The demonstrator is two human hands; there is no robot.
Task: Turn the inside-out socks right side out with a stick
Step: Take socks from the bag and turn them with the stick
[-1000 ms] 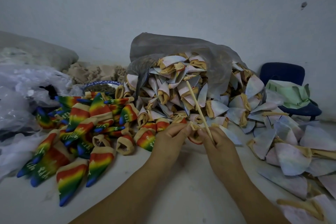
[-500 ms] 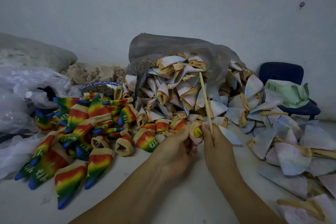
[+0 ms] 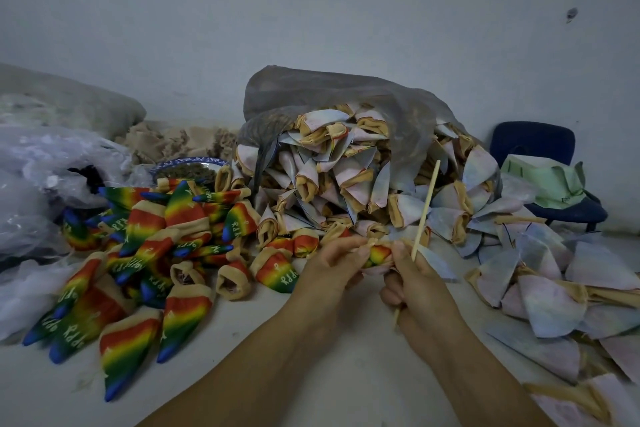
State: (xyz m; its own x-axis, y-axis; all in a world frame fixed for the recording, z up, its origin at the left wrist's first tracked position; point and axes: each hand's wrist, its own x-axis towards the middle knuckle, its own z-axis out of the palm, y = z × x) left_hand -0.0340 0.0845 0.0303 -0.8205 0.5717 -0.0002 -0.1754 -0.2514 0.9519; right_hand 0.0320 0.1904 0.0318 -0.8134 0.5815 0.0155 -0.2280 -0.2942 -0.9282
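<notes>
Pinches a half-turned sock [image 3: 379, 253] with the left hand [image 3: 332, 267], fingers curled on its tan cuff, just above the surface [image 3: 311, 374]. Grips the stick [image 3: 427, 204] in the right hand [image 3: 419, 284], thumb pressed to the same sock, stick tilted up and right. Holds both hands close together, in front of rainbow socks [image 3: 145, 253] at left and pale inside-out socks [image 3: 346, 177] spilling from a grey bag [image 3: 346, 94].

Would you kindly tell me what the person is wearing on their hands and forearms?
Nothing that shows: the left hand and right hand are bare, with no gloves, rings or watch, and no sleeve appears before the picture's lower edge.
</notes>
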